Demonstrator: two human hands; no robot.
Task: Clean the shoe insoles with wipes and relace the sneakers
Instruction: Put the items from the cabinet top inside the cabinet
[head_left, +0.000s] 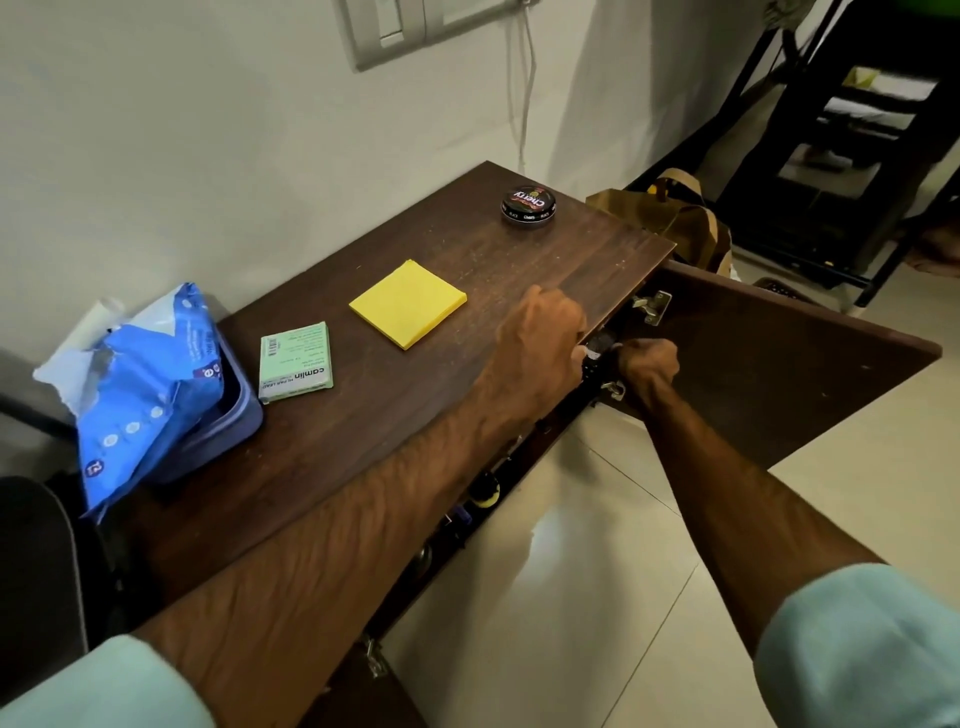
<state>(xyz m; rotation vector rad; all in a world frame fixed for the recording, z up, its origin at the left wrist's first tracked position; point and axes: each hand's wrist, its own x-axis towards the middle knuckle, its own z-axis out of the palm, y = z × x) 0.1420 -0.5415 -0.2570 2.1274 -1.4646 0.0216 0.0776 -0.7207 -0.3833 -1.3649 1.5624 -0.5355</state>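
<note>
1. Pale green sleeves (857, 649) sit lowest in view, and both bare forearms reach out to the cabinet (363, 405).
2. At the cabinet's front edge, near its far end, the left hand (540, 338) lies knuckles up with its fingers curled down over the edge. The fingertips are hidden, so I cannot tell whether it is grasping anything.
3. Just below that edge, the right hand (649, 364) reaches into the cabinet's opening, fingers curled round a dark object (598, 347) with a pale patch. What the object is cannot be made out.
4. The door (779, 374) stands swung out from the cabinet's far end, with a metal hinge (652, 306) showing just above the right hand.
5. On the cabinet's top, from the hands outward: a yellow pad (408, 304) near the middle, a green box (295, 362) beside it, and a black tin (528, 204) at the far end.
6. The wipes (140, 384), a torn-open blue pack, stand in a blue-grey tub (239, 415) at the cabinet's near end, against the wall.
7. A brown bag (670, 213) sits on the floor just past the cabinet's far end, with a black rack (831, 171) beyond it.
</note>
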